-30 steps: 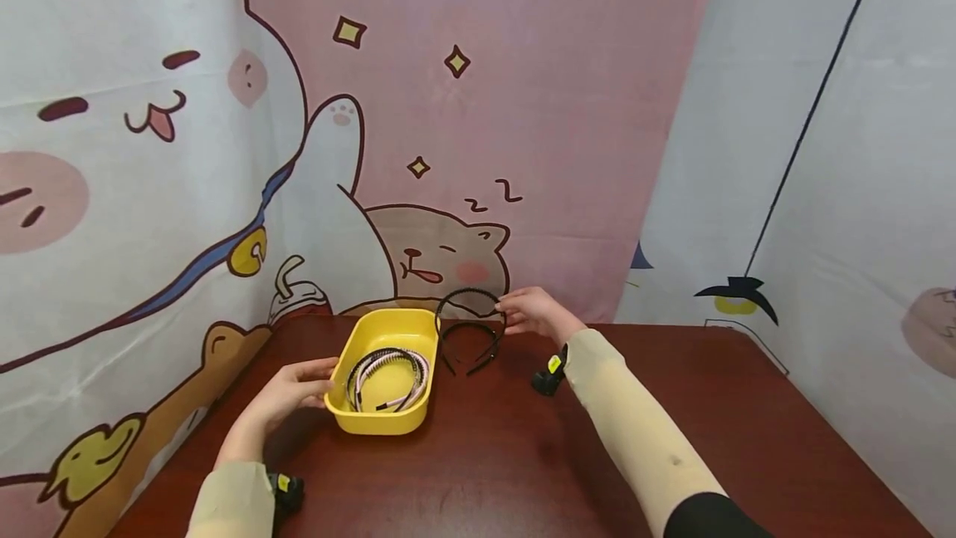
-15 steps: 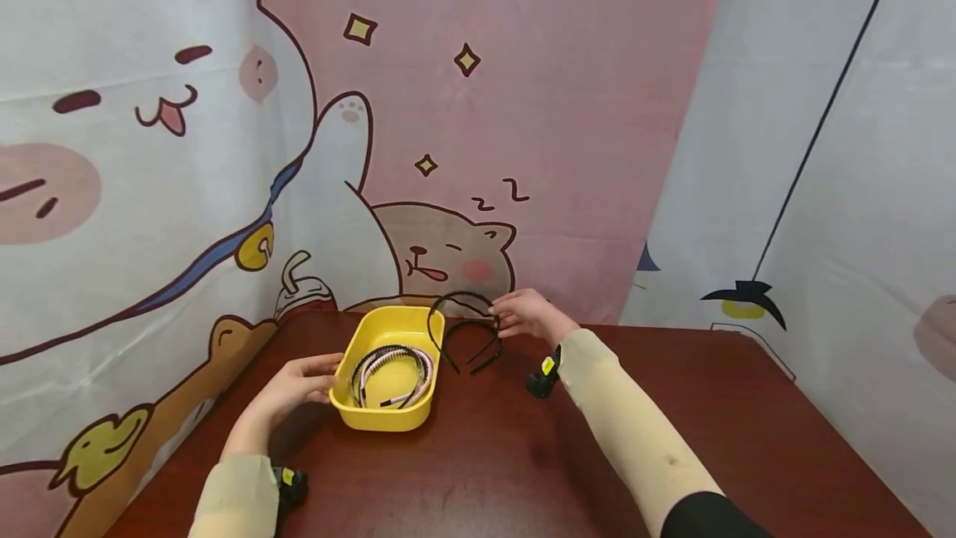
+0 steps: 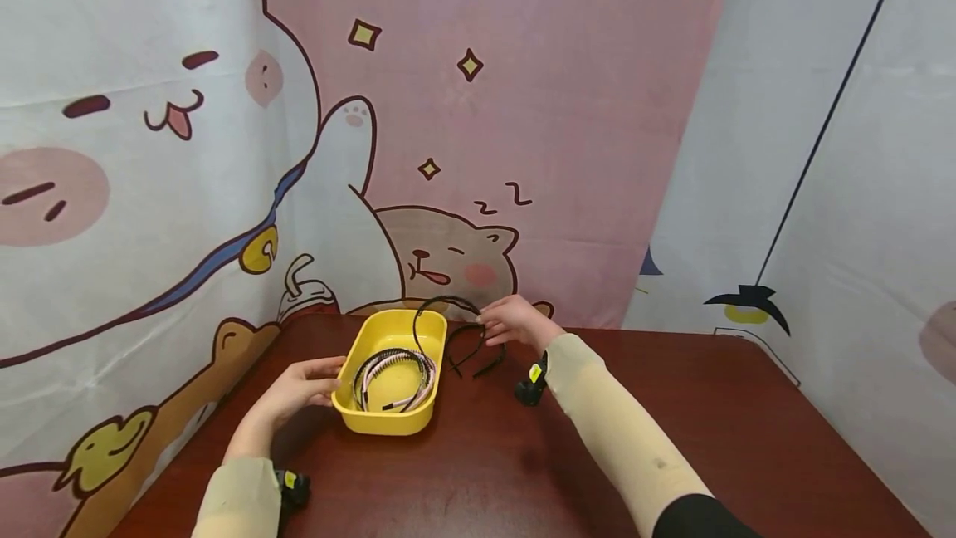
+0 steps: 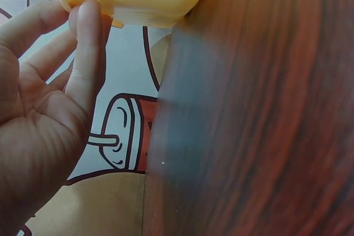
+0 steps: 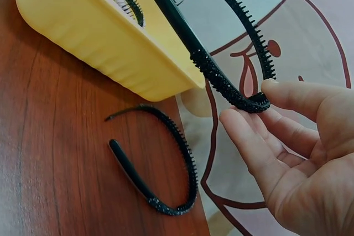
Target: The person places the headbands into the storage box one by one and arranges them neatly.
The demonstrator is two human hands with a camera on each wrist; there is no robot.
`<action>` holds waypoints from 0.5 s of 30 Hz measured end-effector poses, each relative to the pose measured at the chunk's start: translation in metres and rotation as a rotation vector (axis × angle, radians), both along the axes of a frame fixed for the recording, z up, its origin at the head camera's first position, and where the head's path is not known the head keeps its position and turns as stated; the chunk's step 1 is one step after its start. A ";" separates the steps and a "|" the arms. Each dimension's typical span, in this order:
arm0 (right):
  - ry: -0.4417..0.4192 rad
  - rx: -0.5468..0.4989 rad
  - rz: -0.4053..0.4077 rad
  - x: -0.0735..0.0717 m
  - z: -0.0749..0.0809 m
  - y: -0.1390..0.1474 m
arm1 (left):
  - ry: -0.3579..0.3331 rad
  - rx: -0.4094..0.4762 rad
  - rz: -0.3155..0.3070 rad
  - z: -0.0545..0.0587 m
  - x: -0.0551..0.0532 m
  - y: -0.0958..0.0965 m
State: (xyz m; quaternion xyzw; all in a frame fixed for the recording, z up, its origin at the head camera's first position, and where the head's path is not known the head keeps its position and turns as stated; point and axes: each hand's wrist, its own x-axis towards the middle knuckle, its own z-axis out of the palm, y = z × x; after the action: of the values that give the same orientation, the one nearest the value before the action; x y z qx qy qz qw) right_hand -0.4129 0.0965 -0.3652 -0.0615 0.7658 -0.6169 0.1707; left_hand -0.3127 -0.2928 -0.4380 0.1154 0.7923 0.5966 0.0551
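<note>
A yellow plastic basin [image 3: 388,423] sits on the table with several black and pink headbands [image 3: 431,376] inside. My left hand [image 3: 302,388] holds the basin's left rim between thumb and fingers; in the left wrist view the thumb [image 4: 88,53] lies against its side. My right hand [image 3: 515,322] pinches a black toothed headband [image 5: 218,81] with a glittery beaded section, thumb and fingertips at its curved top. The band hangs in the air, its left arm overlapping the basin's right rim in the head view. Below it, a similar black headband [image 5: 130,171] lies on the table.
The dark red wooden table [image 3: 635,405] runs back to a wall hung with cartoon-printed cloth [image 3: 560,148]. The basin and the loose headband are near the table's back edge. Small black devices with yellow tags [image 3: 532,384] are strapped at both wrists.
My right hand has moved left with the headband, bringing it from beside the basin to over its right rim. My left hand keeps its hold; the view has shifted slightly.
</note>
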 end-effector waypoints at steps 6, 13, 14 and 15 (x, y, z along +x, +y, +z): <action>0.007 0.015 0.002 0.000 -0.004 -0.011 | 0.000 0.001 0.005 0.000 0.001 0.001; 0.015 0.020 -0.007 0.001 -0.005 -0.020 | 0.002 -0.007 0.008 0.001 0.002 0.001; 0.014 0.017 -0.006 0.001 -0.005 -0.021 | 0.002 -0.009 0.009 0.001 0.002 0.001; 0.014 0.015 -0.001 0.001 -0.005 -0.022 | 0.003 -0.010 0.011 0.002 0.002 0.001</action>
State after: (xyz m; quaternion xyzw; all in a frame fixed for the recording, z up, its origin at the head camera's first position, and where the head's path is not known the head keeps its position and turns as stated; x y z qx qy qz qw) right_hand -0.4115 0.0743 -0.3700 -0.0644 0.7715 -0.6109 0.1656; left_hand -0.3109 -0.2915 -0.4363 0.1116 0.7958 0.5929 0.0512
